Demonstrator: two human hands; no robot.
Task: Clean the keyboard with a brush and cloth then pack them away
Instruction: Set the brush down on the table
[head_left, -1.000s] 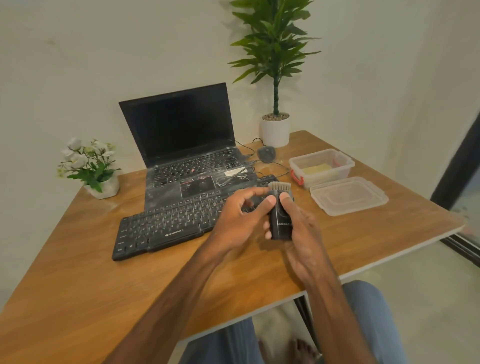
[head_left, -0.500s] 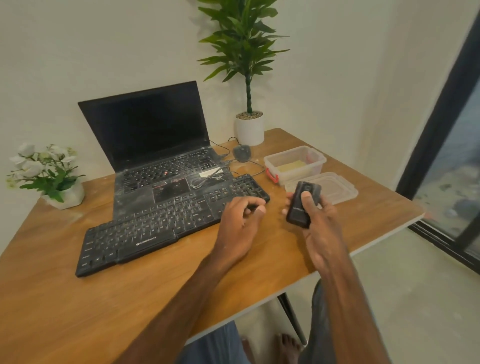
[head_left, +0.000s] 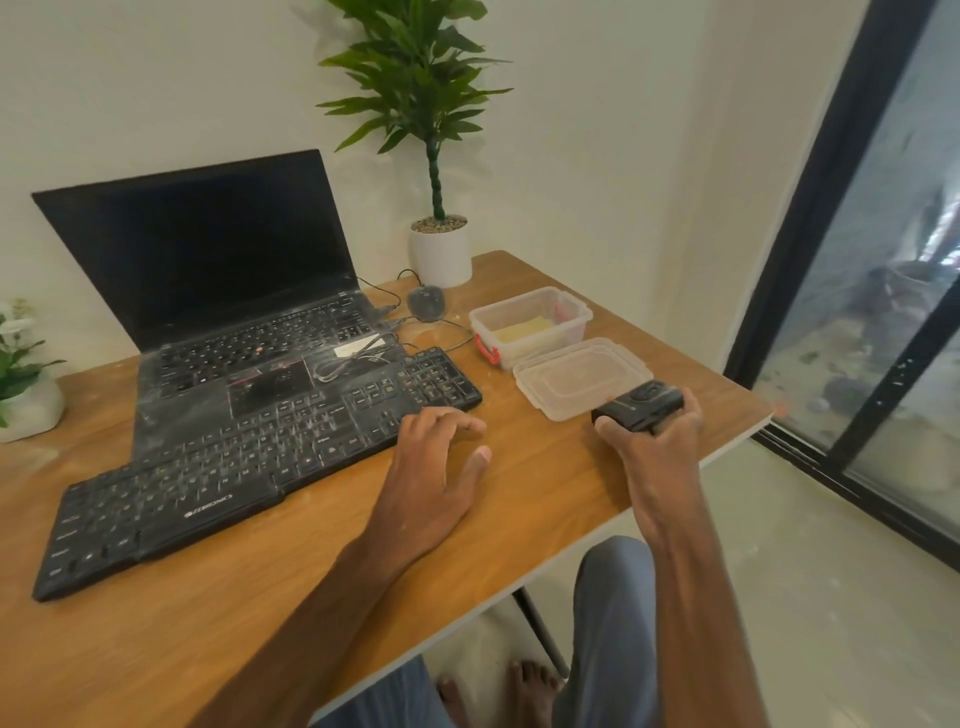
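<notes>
Wood-grain table (head_left: 208, 623) carries a dusty black full-size keyboard (head_left: 249, 467), which lies on a slant, its long axis running from the near left to the far right, with the number-pad end pointing toward a clear rectangular plastic container (head_left: 576, 332). The keyboard's far edge overlaps the front of an open black laptop (head_left: 223, 291) with a dark screen.

A folded yellow cloth (head_left: 522, 328) sits inside the container, and the container's clear plastic lid (head_left: 571, 379) lies flat on the table just in front of it.

The person's right hand (head_left: 657, 452) grips a black block-shaped brush (head_left: 639, 408) at the lid's near right corner, thumb at one end and fingers curled round the far side. The brush is held almost level, its long axis running left to right across the table. No bristles show, so which end carries them cannot be told, nor whether the brush touches the lid.

The left hand (head_left: 436, 478) is beside the keyboard's near right corner, fingers spread and loosely bent, holding nothing.

A dark wired mouse (head_left: 426, 303) lies behind the keyboard, near a tall green plant in a white pot (head_left: 440, 254). A small white-flowered plant in a white pot (head_left: 26, 405) stands at the table's left edge, and a black-framed glass door (head_left: 883, 260) fills the right.
</notes>
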